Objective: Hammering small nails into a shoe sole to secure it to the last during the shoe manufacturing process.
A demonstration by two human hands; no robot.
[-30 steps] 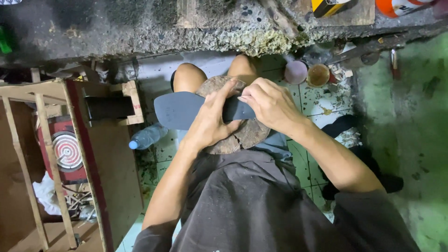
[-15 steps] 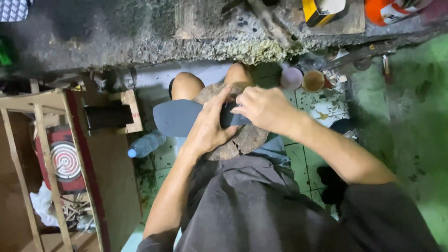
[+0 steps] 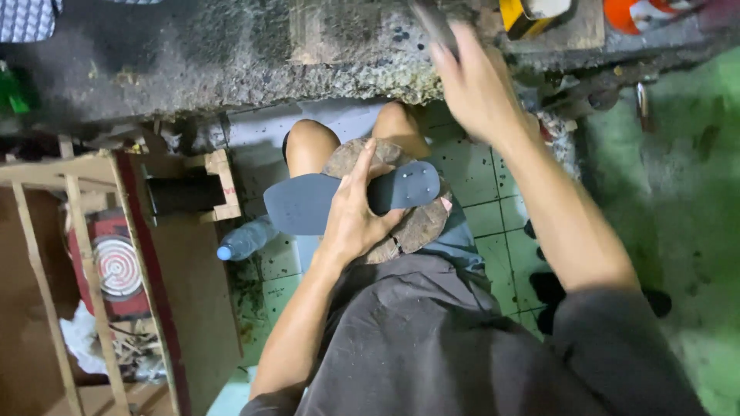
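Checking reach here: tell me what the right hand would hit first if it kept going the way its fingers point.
The right hand points up toward the rough, crusted workbench. Its fingertips already overlap a dark, blurred tool lying there, so that likely comes first, though depth is unclear.

sole (image 3: 308, 206): dark grey | bottle cap (image 3: 223, 253): blue | floor tiles (image 3: 470, 173): green

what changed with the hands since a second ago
The right hand let go of the dark shoe sole and rose to the rough workbench, blurred. The left hand still presses the sole onto the round block on the lap.
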